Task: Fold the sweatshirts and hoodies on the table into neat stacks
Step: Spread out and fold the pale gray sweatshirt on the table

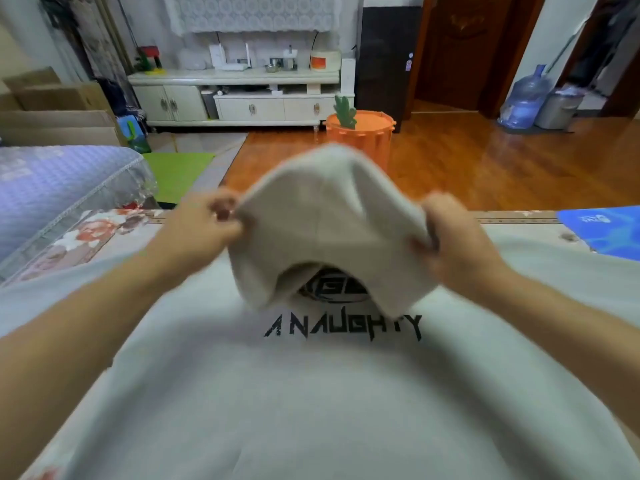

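From the head view, we're looking down at a pale grey hoodie (311,393) spread flat across the bench (104,233), its black printed lettering facing up. We've got the hood (325,223) lifted clear above the lettering, arched up like a little tent, with its open edge hanging just over the round printed logo. Our left hand (207,223) pinches the hood's left edge, fingers curled tight on the fabric. Our right hand (450,233) grips the hood's right edge, fingers wrapped round the cloth. Both hands are a bit blurred, so we can't make out finger detail.

Left of the hoodie, the bench's floral cover shows through. Right of the hoodie, at the bench's far corner, lies a blue mat (602,230). Beyond the hoodie, on the wooden floor, stands an orange carrot-shaped bin (360,133), and behind that a white cabinet (242,95) along the wall. Far right of the hoodie, by the doorway, sits a blue water jug (523,98).
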